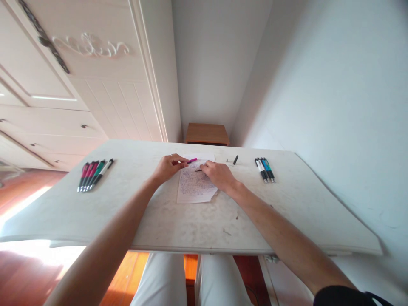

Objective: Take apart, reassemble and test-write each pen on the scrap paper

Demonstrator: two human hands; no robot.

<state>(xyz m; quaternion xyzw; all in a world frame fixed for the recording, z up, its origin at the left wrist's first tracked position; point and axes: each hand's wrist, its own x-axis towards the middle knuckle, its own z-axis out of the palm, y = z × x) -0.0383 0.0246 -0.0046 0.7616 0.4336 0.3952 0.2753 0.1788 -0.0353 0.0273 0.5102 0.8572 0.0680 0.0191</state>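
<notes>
Behind and to the right of the written sheet (196, 187), the room is closed off by a pale, plain wall (344, 85). The area behind and to the left of the sheet is filled by a cream cabinet (105, 21) with carved relief and small dark knobs. The sheet is borne by a white table (191, 225), whose worn top is marked by dark specks on the sheet's near side. Past the table's edge, to the sheet's left, a reddish floor (19, 276) is partly lit by bright light. Beyond the sheet's far edge, a brown wooden top (207, 133) is seen below the wall.

Both bare forearms are extended over the table and converge on the sheet. The left hand (170, 166) is held at the sheet's left edge, the right hand (219, 174) over its right part; in both, thumb and fingers are drawn to a pinch. Well to the sheet's left, pink, green and white pens (94, 175) are laid side by side; well to its right, white and blue pens (264, 170) are similarly arranged. Above the sheet's upper part, a pink piece (192, 160) is gripped by the left fingertips. Nearby, a thin dark piece (198, 171) is pinched in the right fingertips. Just right of the sheet, a small black piece (236, 160) is seen.
</notes>
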